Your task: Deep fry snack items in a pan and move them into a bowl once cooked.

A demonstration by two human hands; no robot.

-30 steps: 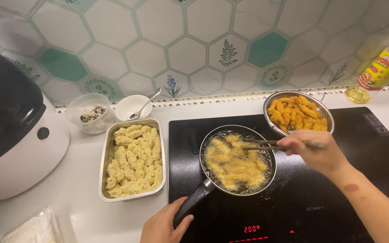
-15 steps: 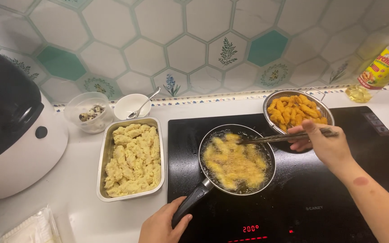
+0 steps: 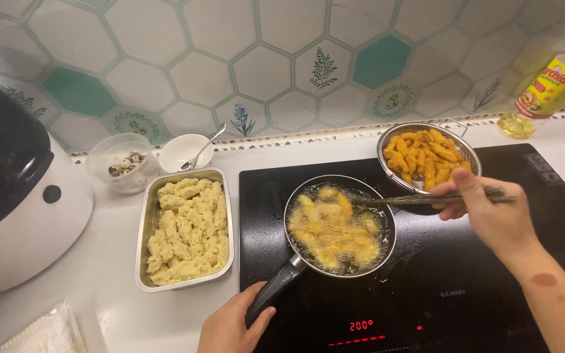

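Head view, looking down on the counter (image 3: 119,314) and a black cooktop (image 3: 492,281) set into its right part.

Left hand (image 3: 233,327): at the near edge of the counter, fingers wrapped around the black handle of the frying pan (image 3: 340,225). Pan sits on the left half of the cooktop, handle pointing toward the near edge. Inside: pale golden battered pieces (image 3: 331,229) in bubbling oil.

Right hand (image 3: 485,212): over the middle of the cooktop, just right of the pan, closed on a pair of long chopsticks (image 3: 436,198). Chopsticks lie nearly level, tips reaching left over the pan's far right rim. Cannot tell whether the tips touch any piece.

Wire strainer basket (image 3: 426,157): at the far edge of the cooktop, behind the right hand, heaped with orange-brown fried pieces.

Metal tray (image 3: 188,229): on the counter just beside the cooktop's left edge, filled with uncooked pale yellow coated pieces.

Far edge of the counter, behind the tray: small white bowl (image 3: 184,153) with a spoon leaning in it; left of it, a clear tub (image 3: 120,163) holding small speckled eggs.

Left edge: large white and black appliance (image 3: 14,196).

Far right corner: yellow-labelled oil bottle (image 3: 544,91), tilted.
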